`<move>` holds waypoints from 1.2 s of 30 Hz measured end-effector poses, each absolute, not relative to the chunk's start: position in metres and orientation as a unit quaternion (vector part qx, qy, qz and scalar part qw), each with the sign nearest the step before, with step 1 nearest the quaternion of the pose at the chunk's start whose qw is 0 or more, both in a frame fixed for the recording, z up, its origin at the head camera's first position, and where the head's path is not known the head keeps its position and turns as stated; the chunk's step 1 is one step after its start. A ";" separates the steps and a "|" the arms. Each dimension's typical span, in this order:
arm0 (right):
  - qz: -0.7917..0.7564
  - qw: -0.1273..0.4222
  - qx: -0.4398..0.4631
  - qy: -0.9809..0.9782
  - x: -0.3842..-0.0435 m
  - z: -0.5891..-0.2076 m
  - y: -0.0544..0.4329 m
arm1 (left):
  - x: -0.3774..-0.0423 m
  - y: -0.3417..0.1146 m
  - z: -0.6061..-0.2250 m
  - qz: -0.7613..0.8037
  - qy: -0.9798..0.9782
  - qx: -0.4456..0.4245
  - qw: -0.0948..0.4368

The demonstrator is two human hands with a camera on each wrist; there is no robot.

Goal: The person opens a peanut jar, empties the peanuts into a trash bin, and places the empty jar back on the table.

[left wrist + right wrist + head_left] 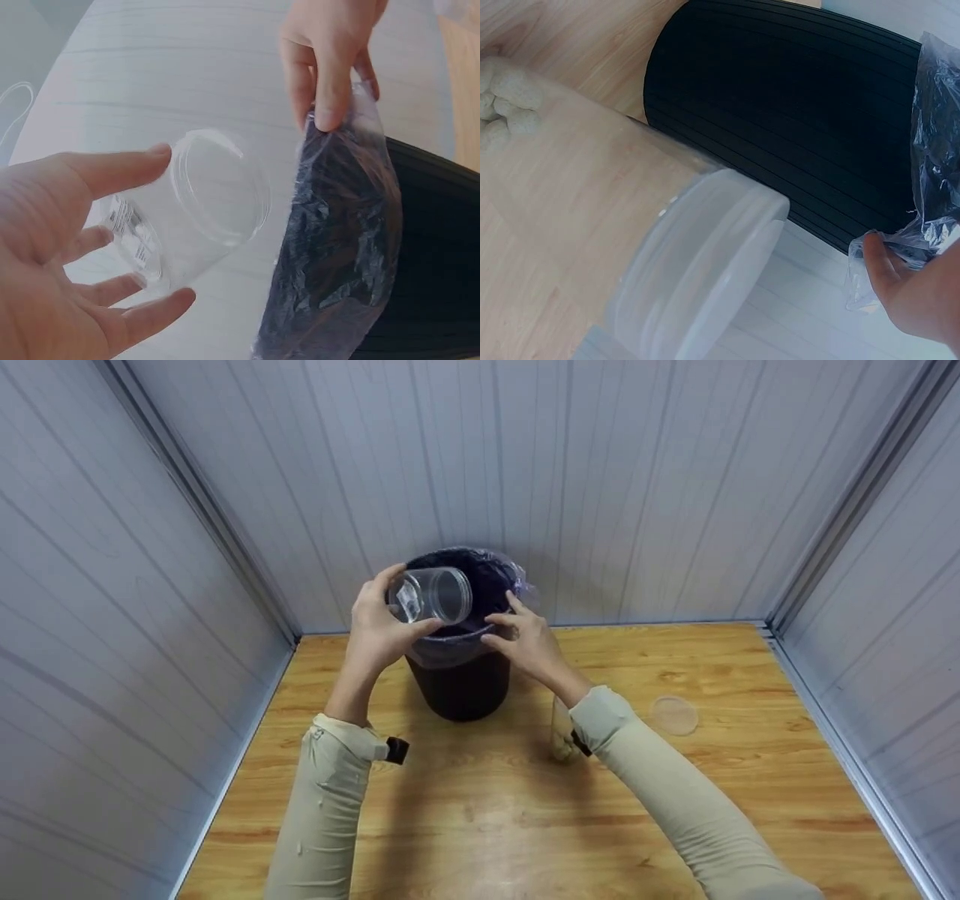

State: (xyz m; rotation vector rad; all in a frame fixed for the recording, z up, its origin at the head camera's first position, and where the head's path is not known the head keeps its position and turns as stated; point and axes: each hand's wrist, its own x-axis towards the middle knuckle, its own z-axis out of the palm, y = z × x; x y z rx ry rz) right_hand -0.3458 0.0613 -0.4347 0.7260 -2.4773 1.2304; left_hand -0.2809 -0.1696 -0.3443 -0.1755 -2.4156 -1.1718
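My left hand (373, 626) grips a clear plastic jar (431, 594) between thumb and fingers. Lying tilted on its side, the jar has its mouth turned right above the opening of a black trash bin (463, 694). A printed patch shows at its base, and no contents are visible inside. A thin translucent bin liner (330, 232) is folded over the bin's rim. On the rim's right side, my right hand (531, 646) pinches the edge of this liner, thumb and fingers against the plastic (864, 289).
Right of the bin, partly behind my right forearm, a second clear jar (559, 720) stands on the wooden floor (480, 825); its white lid (705, 262) and pale tan lumps (514, 97) inside show up close. A round translucent disc (674, 715) lies farther right. Pale panel walls (645, 487) enclose the floor.
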 end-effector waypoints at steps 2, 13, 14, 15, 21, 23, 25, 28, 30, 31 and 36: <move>0.424 0.137 0.247 -0.860 -0.345 -0.434 0.061 | -0.280 -0.170 -0.346 -0.416 -0.879 -0.071 0.222; 0.425 0.144 0.240 -0.861 -0.346 -0.436 0.063 | -0.280 -0.169 -0.359 -0.446 -0.858 -0.095 0.239; 0.426 0.146 0.241 -0.860 -0.346 -0.436 0.063 | -0.280 -0.169 -0.360 -0.448 -0.856 -0.096 0.241; 0.426 0.147 0.243 -0.859 -0.346 -0.437 0.063 | -0.279 -0.169 -0.361 -0.450 -0.854 -0.096 0.244; 0.427 0.153 0.257 -0.853 -0.343 -0.439 0.067 | -0.275 -0.167 -0.368 -0.474 -0.839 -0.081 0.256; 0.428 0.156 0.262 -0.851 -0.340 -0.439 0.070 | -0.273 -0.166 -0.371 -0.493 -0.827 -0.076 0.260; 0.431 0.158 0.263 -0.849 -0.336 -0.439 0.074 | -0.272 -0.165 -0.374 -0.515 -0.813 -0.073 0.263; 0.437 0.164 0.260 -0.845 -0.330 -0.437 0.082 | -0.270 -0.163 -0.379 -0.540 -0.797 -0.066 0.262; 0.442 0.168 0.255 -0.844 -0.325 -0.435 0.088 | -0.268 -0.162 -0.382 -0.558 -0.787 -0.062 0.254; 0.443 0.170 0.252 -0.843 -0.323 -0.434 0.091 | -0.268 -0.161 -0.384 -0.564 -0.785 -0.057 0.250; 0.464 0.174 0.244 -0.834 -0.311 -0.433 0.110 | -0.254 -0.156 -0.384 -0.593 -0.773 -0.049 0.221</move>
